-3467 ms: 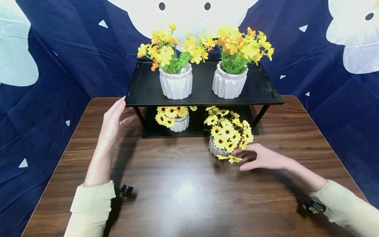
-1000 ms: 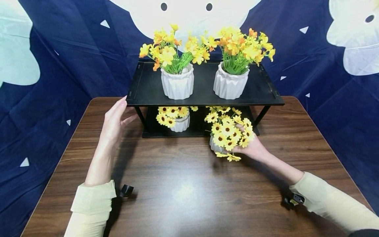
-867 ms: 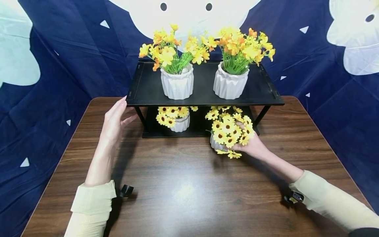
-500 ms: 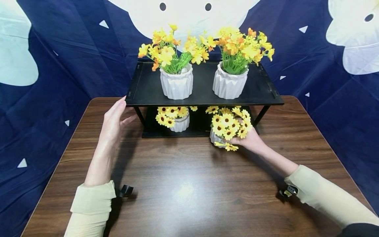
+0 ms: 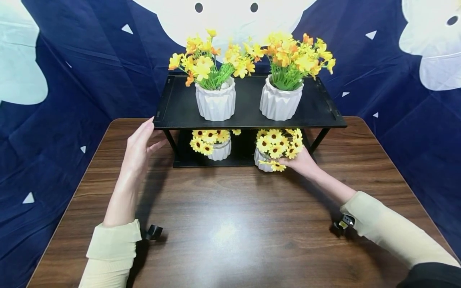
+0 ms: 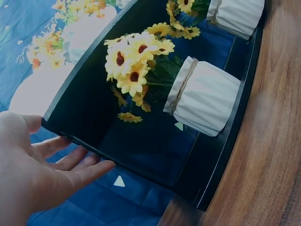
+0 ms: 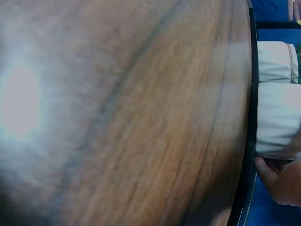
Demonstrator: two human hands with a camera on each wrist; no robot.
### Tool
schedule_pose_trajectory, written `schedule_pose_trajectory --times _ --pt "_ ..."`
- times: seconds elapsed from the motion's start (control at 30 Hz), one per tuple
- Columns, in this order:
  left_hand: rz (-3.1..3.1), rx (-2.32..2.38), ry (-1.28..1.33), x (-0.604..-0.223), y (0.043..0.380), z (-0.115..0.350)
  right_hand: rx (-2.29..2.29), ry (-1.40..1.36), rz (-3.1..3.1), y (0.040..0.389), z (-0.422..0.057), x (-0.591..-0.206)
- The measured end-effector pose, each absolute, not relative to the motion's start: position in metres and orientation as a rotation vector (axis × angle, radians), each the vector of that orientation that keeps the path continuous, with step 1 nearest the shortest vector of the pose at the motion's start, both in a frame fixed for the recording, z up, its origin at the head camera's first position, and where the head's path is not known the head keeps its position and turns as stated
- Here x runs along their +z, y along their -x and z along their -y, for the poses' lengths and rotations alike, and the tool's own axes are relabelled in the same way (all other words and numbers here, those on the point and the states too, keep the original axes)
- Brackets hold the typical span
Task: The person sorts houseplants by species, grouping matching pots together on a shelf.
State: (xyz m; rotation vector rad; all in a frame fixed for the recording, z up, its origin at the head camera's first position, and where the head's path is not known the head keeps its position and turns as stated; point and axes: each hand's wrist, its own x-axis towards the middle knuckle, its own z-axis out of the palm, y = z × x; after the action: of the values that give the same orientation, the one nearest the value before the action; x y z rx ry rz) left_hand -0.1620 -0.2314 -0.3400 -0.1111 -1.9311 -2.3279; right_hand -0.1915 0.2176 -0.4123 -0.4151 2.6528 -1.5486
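Observation:
My left hand touches the left front corner of a black two-tier shelf. In the left wrist view its fingers lie fairly straight along the shelf's side. My right hand holds a white pot of yellow daisies at the lower tier's right front, partly under the upper board. In the right wrist view the thumb lies low against this pot; the other fingers are mostly hidden. A matching daisy pot stands on the lower tier at left.
Two white pots of yellow-orange flowers, one left and one right, stand on the upper board. The shelf sits on a brown wooden table. A dark blue patterned cloth hangs behind and at the sides.
My right hand, beside the pot 3.5 s ago, has taken hold of it. Pot and hand have moved away from me onto the lower tier's front. My left hand stays at the shelf corner.

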Motion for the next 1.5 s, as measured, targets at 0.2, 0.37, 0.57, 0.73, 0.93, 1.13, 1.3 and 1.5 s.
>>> schedule_pose_trajectory --times 0.2,0.37,0.57,0.73,0.93,1.13,1.3,1.5 --pt "1.929 -2.328 0.115 -0.34 0.162 0.231 -1.527 0.462 -2.688 0.199 -0.214 -0.411" --pt "1.925 -2.332 0.122 -0.34 0.161 0.232 -1.448 0.439 -2.728 0.203 -0.21 -0.405" --pt "1.931 -2.329 0.122 -0.34 0.161 0.231 -1.456 0.369 -2.709 0.212 -0.21 -0.406" --pt "1.921 -2.335 0.124 -0.341 0.162 0.231 -1.533 0.323 -2.665 0.218 -0.211 -0.411" --pt "1.906 -2.346 0.119 -0.34 0.162 0.231 -1.605 0.323 -2.629 0.226 -0.21 -0.411" --pt "1.925 -2.336 0.107 -0.34 0.161 0.231 -1.675 0.285 -2.575 0.233 -0.211 -0.411" --pt "1.938 -2.32 0.101 -0.34 0.162 0.231 -1.701 0.266 -2.54 0.236 -0.212 -0.412" --pt "1.916 -2.338 0.089 -0.341 0.163 0.232 -1.714 0.274 -2.503 0.236 -0.214 -0.412"
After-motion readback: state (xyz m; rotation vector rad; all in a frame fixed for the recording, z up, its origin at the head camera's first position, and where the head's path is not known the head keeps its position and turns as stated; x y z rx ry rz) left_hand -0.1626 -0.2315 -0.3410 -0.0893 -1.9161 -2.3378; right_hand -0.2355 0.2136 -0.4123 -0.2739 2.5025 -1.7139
